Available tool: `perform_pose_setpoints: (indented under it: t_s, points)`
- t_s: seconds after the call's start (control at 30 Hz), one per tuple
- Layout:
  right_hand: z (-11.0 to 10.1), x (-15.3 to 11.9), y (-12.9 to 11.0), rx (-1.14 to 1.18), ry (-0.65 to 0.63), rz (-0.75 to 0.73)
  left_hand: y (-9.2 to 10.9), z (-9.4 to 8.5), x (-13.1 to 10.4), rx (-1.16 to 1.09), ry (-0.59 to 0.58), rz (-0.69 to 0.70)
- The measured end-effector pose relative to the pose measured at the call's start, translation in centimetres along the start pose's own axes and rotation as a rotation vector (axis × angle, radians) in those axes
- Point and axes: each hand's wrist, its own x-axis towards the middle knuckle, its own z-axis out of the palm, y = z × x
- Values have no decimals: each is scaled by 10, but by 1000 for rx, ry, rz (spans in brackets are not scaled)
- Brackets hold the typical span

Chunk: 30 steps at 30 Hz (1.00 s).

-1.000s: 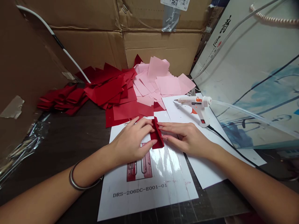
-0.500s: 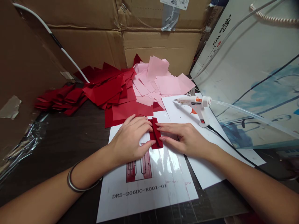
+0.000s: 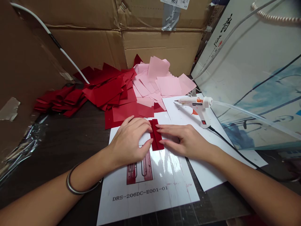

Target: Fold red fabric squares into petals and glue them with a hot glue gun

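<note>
A folded dark red fabric strip (image 3: pixel 157 138) lies upright on the printed white sheet (image 3: pixel 150 201), its long side running away from me. At its left edge is my left hand (image 3: pixel 131 139), thumb and fingers spread apart, the fingertips touching or just beside the fabric. My right hand (image 3: pixel 185 139) rests from the right, its index finger and thumb apart with tips on the strip's right part. Neither hand is closed round the fabric. Below my left hand a printed picture (image 3: pixel 139 172) shows on the sheet, partly covered by the hand.
Red fabric pieces (image 3: pixel 105 91) and pink pieces (image 3: pixel 156 80) are heaped behind. Folded red pieces (image 3: pixel 61 100) lie at the left. A white glue gun (image 3: pixel 198 105) with a black cord lies on white paper at the right. Cardboard (image 3: pixel 160 50) stands at the back.
My left fingertips have drawn slightly left, off the middle of the strip. The strip's upper layer, slanted before, now lies flatter and straighter. My right hand has barely moved.
</note>
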Motion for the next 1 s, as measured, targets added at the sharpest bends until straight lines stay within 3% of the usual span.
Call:
perform_pose_setpoints:
  t_s: [1.0]
  points:
    - [3,1,0,-57,-2,-8,-1,3,0,-3,14,1]
